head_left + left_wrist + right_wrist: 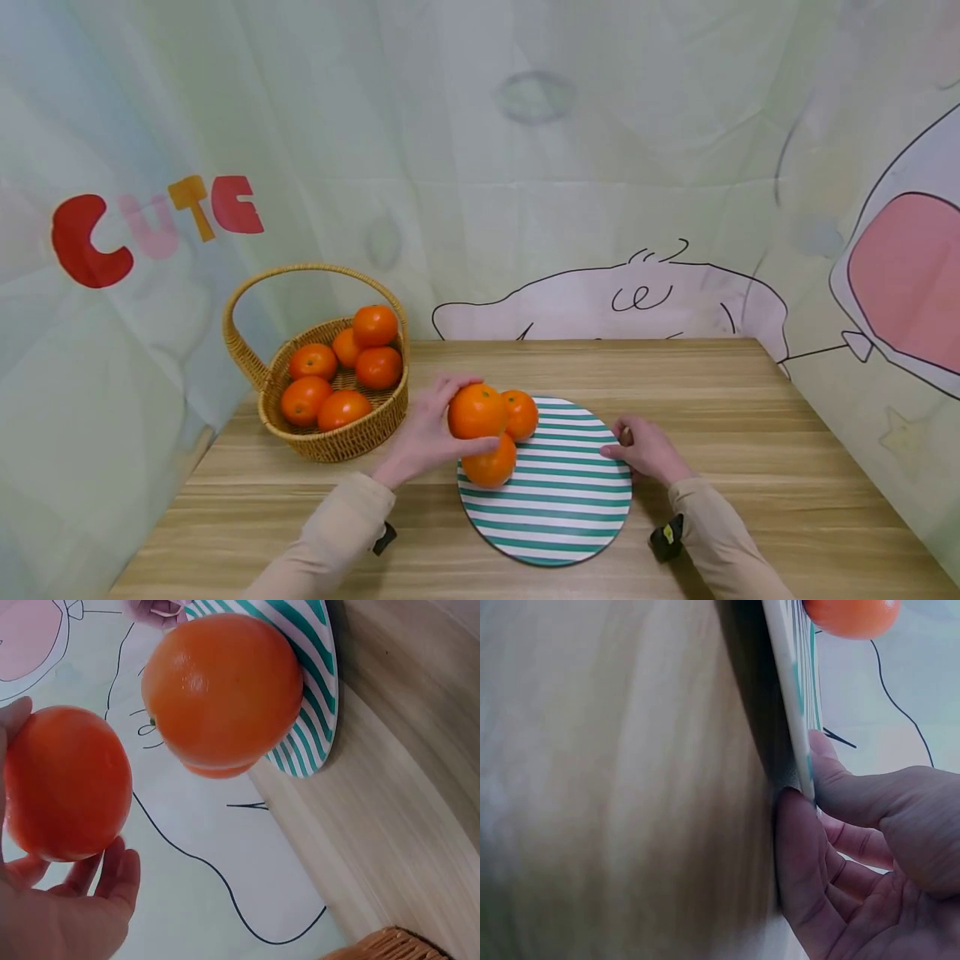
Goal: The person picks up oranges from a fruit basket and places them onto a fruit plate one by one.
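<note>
My left hand [429, 432] holds an orange [477, 410] between thumb and fingers, over the left side of a round, flat plate [562, 504] with green and white stripes. Two more oranges, one behind [522, 416] and one in front [491, 467], sit close together on that side of the plate. In the left wrist view the held orange [67, 784] is apart from the nearer orange [225, 686]. My right hand [651, 454] pinches the plate's right rim [799, 697], thumb above and a finger [802, 855] beneath. A dark gap shows under that rim.
A wicker basket [330, 452] with a tall handle stands at the left of the wooden table [720, 392], with several oranges [343, 409] inside. Behind the table hangs a printed curtain [480, 208].
</note>
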### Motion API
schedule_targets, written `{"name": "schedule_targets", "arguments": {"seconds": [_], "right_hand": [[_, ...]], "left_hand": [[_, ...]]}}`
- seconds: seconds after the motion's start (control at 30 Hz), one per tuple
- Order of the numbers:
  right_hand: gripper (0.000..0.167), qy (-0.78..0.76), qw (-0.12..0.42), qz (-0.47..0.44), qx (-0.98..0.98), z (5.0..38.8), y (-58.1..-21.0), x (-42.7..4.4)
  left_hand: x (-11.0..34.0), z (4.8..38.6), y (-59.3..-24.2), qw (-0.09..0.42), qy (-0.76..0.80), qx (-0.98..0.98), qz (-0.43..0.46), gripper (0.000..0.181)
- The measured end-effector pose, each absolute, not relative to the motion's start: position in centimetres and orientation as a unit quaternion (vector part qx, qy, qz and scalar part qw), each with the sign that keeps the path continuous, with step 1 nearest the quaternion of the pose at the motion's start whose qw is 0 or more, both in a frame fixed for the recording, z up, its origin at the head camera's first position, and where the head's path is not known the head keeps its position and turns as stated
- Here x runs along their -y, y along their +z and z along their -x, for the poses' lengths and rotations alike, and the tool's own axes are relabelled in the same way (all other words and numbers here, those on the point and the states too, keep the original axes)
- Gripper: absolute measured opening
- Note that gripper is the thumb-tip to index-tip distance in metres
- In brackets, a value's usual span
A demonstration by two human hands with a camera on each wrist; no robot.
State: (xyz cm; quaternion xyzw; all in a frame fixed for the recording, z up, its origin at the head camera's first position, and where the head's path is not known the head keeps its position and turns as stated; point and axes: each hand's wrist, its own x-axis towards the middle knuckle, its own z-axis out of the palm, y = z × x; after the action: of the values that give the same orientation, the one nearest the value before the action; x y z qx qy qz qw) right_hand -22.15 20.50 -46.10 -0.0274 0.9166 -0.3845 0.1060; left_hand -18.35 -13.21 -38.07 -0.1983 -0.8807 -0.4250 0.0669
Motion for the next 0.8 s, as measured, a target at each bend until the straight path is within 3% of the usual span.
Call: {"name": "schedule_targets", "arguments": {"seconds": [0.8], "right_hand": [[0.022, -0.383, 0.106, 0.025, -0.917, 22.2, -46.2, -20.5]], "left_hand": [[7.9, 18.3, -39.2, -0.015, -0.402, 0.876, 0.264, 0.075]]}}
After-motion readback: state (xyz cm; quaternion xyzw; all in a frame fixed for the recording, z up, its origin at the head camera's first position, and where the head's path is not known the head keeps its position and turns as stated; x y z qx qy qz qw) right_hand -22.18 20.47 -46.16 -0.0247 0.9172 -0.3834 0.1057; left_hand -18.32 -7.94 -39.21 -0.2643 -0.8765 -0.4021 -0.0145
